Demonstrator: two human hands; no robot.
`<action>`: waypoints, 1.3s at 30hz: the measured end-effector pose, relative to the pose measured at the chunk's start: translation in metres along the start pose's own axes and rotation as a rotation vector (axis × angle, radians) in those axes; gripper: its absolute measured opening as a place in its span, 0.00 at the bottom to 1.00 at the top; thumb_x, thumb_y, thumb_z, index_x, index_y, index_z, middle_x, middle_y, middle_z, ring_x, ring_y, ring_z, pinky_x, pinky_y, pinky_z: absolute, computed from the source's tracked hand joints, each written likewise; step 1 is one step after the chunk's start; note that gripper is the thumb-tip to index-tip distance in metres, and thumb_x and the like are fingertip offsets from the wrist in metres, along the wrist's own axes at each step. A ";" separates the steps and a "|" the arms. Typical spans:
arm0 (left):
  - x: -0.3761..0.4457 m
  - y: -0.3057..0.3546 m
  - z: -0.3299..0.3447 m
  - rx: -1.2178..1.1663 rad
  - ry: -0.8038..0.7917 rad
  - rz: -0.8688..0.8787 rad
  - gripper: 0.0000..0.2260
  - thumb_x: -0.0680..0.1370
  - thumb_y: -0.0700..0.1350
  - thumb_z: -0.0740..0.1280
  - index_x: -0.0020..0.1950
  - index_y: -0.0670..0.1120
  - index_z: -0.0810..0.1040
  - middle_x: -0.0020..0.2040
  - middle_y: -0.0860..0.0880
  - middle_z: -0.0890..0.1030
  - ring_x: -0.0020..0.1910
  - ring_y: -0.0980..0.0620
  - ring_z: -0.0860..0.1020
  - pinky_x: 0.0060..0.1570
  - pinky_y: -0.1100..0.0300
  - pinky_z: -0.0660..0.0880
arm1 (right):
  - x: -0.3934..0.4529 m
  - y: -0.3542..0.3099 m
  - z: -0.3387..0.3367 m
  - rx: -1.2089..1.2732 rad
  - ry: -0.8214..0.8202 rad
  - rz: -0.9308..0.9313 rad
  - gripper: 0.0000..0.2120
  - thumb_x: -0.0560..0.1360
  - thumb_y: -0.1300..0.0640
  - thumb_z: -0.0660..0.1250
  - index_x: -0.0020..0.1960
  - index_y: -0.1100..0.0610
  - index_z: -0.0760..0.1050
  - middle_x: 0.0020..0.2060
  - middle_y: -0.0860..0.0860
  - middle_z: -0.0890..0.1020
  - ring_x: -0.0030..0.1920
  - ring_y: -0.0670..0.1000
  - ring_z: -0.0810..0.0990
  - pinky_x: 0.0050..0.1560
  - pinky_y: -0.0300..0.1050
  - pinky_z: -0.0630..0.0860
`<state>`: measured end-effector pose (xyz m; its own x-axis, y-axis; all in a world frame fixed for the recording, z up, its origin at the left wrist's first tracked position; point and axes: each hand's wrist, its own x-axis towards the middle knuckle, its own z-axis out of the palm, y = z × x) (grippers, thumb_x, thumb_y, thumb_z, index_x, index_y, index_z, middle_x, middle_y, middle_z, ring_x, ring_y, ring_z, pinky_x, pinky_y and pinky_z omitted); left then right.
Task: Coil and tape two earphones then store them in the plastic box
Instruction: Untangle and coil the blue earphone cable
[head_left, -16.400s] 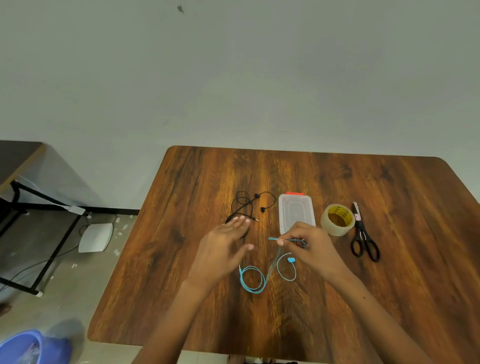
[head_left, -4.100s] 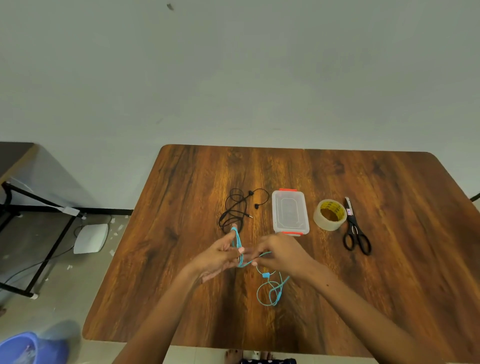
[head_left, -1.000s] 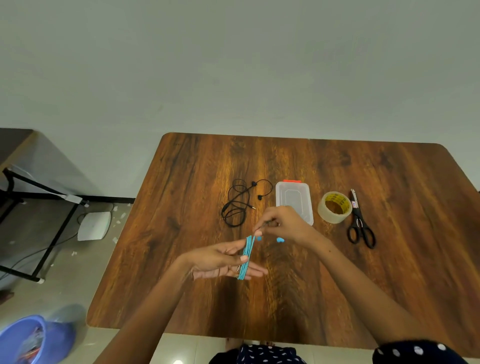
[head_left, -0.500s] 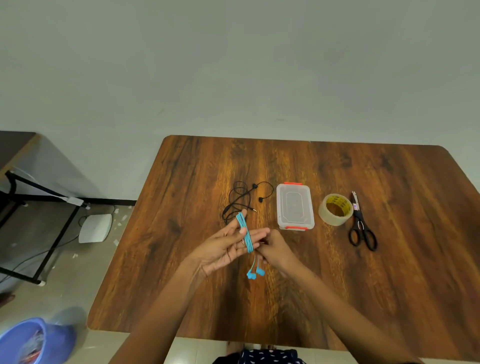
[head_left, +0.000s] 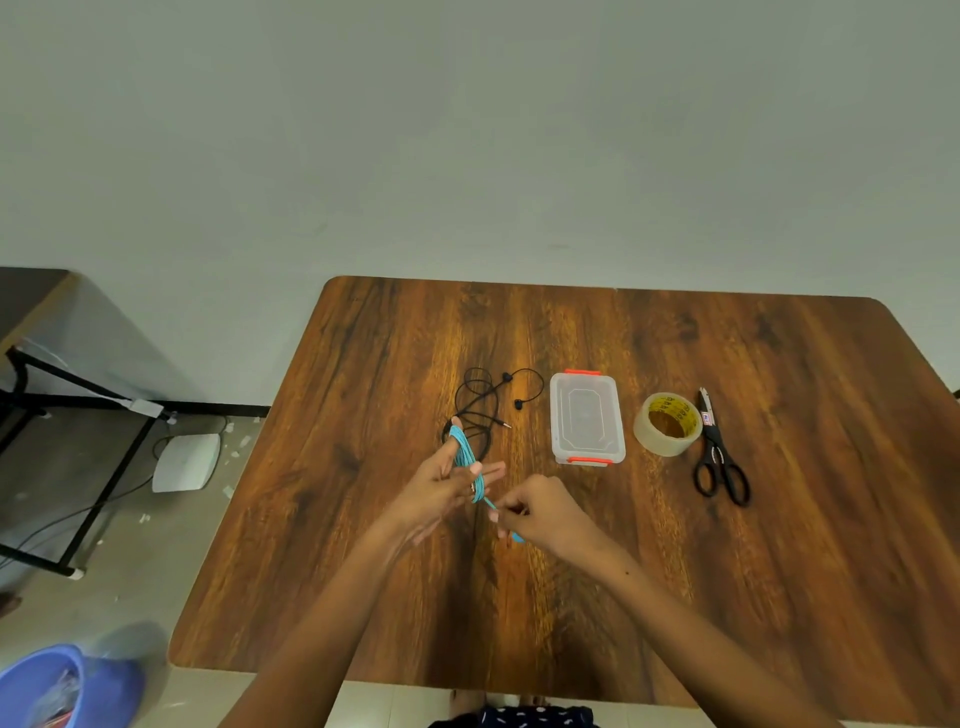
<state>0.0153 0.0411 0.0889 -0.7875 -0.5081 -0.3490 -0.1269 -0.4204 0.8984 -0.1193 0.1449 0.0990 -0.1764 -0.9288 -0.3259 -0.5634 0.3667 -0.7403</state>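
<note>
The blue earphone (head_left: 464, 457) is wound in several loops around the spread fingers of my left hand (head_left: 441, 488), held above the table's middle. My right hand (head_left: 540, 512) pinches the loose tail of that cable just right of the coil, with a blue earbud poking out below its fingers. The black earphone (head_left: 478, 410) lies in a loose tangle on the wooden table (head_left: 779, 571), just behind my left hand. The clear plastic box (head_left: 587, 415) with orange clips sits shut to the right of it.
A roll of clear tape (head_left: 667, 423) stands right of the box, with black scissors (head_left: 719, 457) beside it. Off the table's left are a dark desk frame (head_left: 67, 395), a white device (head_left: 187, 461) on the floor and a blue bucket (head_left: 47, 686).
The hanging blue earbuds have been drawn up into my right hand, which now pinches the short tail beside the coil. More cable sits wrapped on my left fingers.
</note>
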 end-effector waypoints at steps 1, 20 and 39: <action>-0.001 -0.001 0.002 0.058 -0.007 0.017 0.18 0.80 0.37 0.59 0.61 0.59 0.61 0.63 0.41 0.76 0.61 0.51 0.78 0.56 0.60 0.76 | 0.000 -0.001 -0.002 -0.023 -0.017 0.001 0.10 0.76 0.55 0.68 0.41 0.59 0.84 0.36 0.49 0.84 0.34 0.39 0.77 0.42 0.29 0.68; -0.016 -0.019 0.006 0.340 -0.246 -0.062 0.11 0.79 0.37 0.63 0.60 0.35 0.74 0.60 0.38 0.79 0.58 0.46 0.80 0.61 0.53 0.75 | 0.011 0.003 -0.023 0.970 -0.241 0.718 0.11 0.77 0.59 0.66 0.52 0.66 0.77 0.33 0.55 0.82 0.26 0.44 0.78 0.21 0.31 0.72; -0.021 -0.035 0.028 -0.797 -0.012 -0.182 0.24 0.56 0.36 0.83 0.49 0.34 0.82 0.41 0.39 0.82 0.37 0.49 0.83 0.38 0.59 0.81 | -0.020 0.003 0.006 1.155 -0.126 0.532 0.13 0.78 0.54 0.63 0.59 0.60 0.76 0.54 0.59 0.82 0.53 0.57 0.83 0.56 0.58 0.78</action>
<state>0.0192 0.0872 0.0722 -0.8029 -0.3738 -0.4643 0.2097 -0.9063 0.3670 -0.1130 0.1653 0.0998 -0.0499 -0.6660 -0.7443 0.5897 0.5818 -0.5602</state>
